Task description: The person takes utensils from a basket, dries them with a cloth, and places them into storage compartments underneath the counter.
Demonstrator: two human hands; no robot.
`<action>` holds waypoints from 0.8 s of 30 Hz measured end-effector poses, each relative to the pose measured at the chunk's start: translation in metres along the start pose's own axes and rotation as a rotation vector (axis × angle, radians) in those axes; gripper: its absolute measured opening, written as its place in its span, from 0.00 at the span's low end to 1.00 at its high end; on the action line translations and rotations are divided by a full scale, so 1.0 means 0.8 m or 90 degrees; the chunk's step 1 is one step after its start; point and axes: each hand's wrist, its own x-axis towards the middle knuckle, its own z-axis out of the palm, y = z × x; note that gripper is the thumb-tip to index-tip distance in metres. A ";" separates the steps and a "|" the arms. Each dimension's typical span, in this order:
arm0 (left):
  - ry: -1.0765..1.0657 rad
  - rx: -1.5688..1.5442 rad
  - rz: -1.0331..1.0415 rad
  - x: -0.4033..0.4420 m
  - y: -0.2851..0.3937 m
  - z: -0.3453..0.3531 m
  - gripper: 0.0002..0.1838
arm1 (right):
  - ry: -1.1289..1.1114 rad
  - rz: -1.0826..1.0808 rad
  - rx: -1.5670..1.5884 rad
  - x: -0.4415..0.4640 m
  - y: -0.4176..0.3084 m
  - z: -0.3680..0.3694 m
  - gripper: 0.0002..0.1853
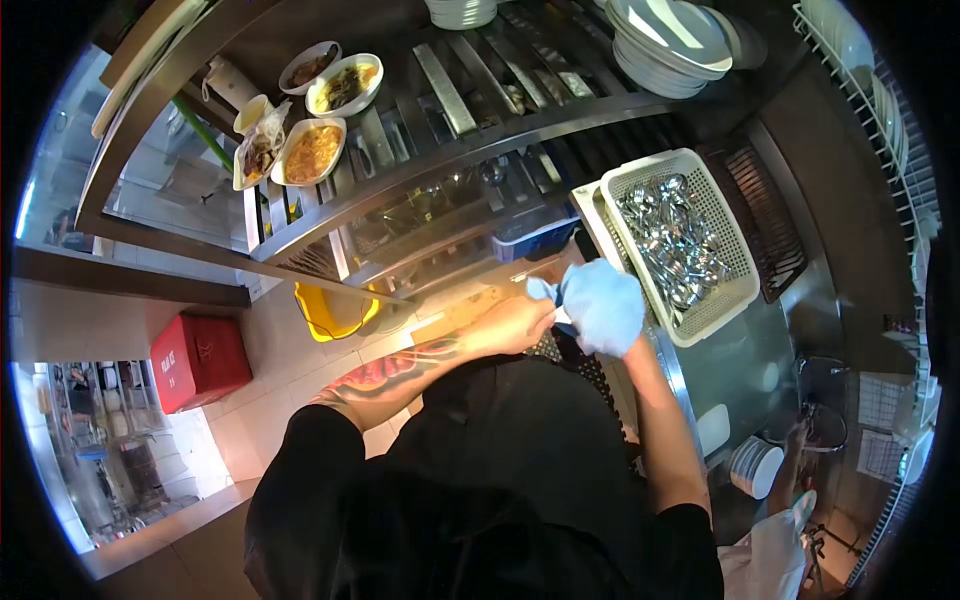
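A light blue cloth (pixel 603 308) is bunched in my right hand (pixel 634 350), which is closed and mostly hidden under it. My left hand (pixel 528 322) is closed beside the cloth's left edge. A small white piece (pixel 563 315) shows between my left fingers and the cloth. What that piece belongs to is hidden. Just right of the cloth, on the steel counter, stands a cream perforated basket (pixel 742 235) heaped with shiny metal spoons and other cutlery (pixel 675 245).
Above, a slatted steel shelf (pixel 440 85) bears stacked plates (pixel 670 60) and food bowls (pixel 313 152). A brown basket (pixel 765 215) stands right of the cutlery. Lower right are more plates (pixel 757 467). A red box (pixel 200 362) and yellow container (pixel 335 312) sit left, low down.
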 end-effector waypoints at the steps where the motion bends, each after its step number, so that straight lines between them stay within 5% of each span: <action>1: -0.034 0.026 0.028 -0.007 -0.007 -0.002 0.12 | -0.001 0.002 0.001 -0.006 -0.005 0.008 0.11; 3: -0.003 -0.006 0.024 -0.013 -0.010 0.002 0.12 | 0.108 0.022 0.184 -0.023 -0.022 0.048 0.13; 4: 0.030 -0.038 0.019 -0.014 -0.011 0.004 0.12 | 0.271 0.009 0.277 -0.020 -0.020 0.087 0.15; 5: 0.035 -0.042 0.018 -0.012 -0.012 0.011 0.12 | 0.482 0.047 0.816 0.009 -0.021 0.190 0.16; 7: 0.134 -0.200 0.008 -0.007 -0.010 0.033 0.13 | 0.462 0.103 0.360 -0.014 -0.029 0.136 0.16; 8: 0.087 -0.356 -0.100 -0.005 -0.009 0.047 0.13 | 0.458 0.101 0.363 -0.019 -0.032 0.120 0.16; 13: 0.243 -0.675 -0.097 0.015 -0.020 0.051 0.09 | 0.399 0.235 0.433 -0.013 -0.018 0.159 0.17; 14: 0.258 -0.619 -0.108 0.021 -0.026 0.050 0.08 | 0.367 0.184 0.343 -0.012 -0.041 0.056 0.18; 15: 0.272 -0.562 -0.122 0.026 -0.032 0.053 0.07 | 0.366 0.177 0.342 -0.004 -0.049 0.055 0.18; 17: 0.434 -0.112 0.129 0.030 -0.030 0.071 0.12 | 0.181 0.324 0.177 0.004 -0.061 0.070 0.18; 18: 0.375 -0.120 0.086 0.020 -0.014 0.061 0.18 | 0.406 0.128 0.570 0.012 -0.048 0.131 0.19; 19: 0.378 -0.121 0.087 0.019 -0.018 0.055 0.18 | 0.406 0.126 0.568 0.014 -0.047 0.126 0.19; 21: 0.366 -0.100 0.092 0.015 -0.027 0.041 0.18 | 0.254 0.242 0.149 0.012 -0.048 0.091 0.19; 22: 0.381 -0.220 0.039 0.010 -0.023 0.028 0.17 | 0.144 0.190 0.080 0.007 -0.050 0.063 0.19; 24: 0.337 -0.412 -0.038 0.009 -0.046 0.030 0.16 | 0.154 0.132 0.032 0.018 -0.054 0.068 0.18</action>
